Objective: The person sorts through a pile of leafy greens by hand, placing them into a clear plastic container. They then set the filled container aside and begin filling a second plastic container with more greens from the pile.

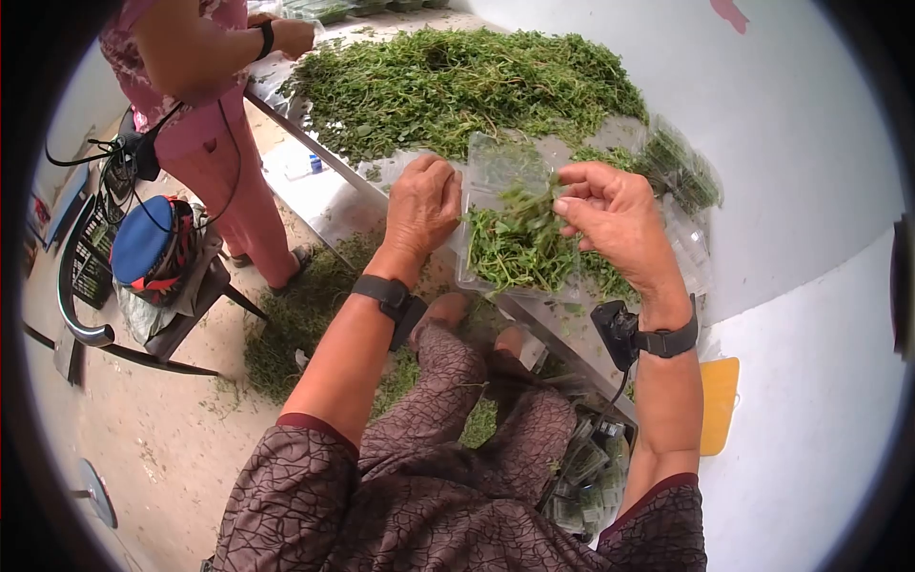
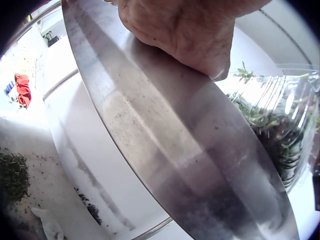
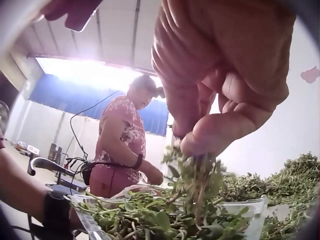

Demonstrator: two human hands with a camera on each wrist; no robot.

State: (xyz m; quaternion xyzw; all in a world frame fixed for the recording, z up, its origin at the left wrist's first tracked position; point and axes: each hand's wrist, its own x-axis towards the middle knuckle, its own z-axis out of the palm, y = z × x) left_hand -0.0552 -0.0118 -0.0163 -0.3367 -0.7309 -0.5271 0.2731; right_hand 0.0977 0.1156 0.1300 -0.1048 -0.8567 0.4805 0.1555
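Observation:
A clear plastic clamshell box [image 1: 464, 250], its lid raised at the back, is filled with leafy green sprigs [image 1: 515, 253]. Over it, my right hand [image 1: 610, 214] pinches a small bunch of sprigs [image 3: 192, 175] between thumb and fingers, the stems hanging down into the box. At the box's left side, my left hand [image 1: 424, 205] has its fingers bent, with the thumb side right at the box's edge. The left wrist view shows its heel over the metal table edge [image 2: 150, 130]; its fingertips are hidden, and I cannot tell whether they hold the box.
A large heap of greens [image 1: 467, 91] covers the table beyond the box. Filled clear boxes [image 1: 681, 167] are stacked at the right by the wall. Another person [image 1: 205, 105] stands at the left near a chair [image 1: 181, 334]. More greens [image 1: 295, 343] lie on the floor.

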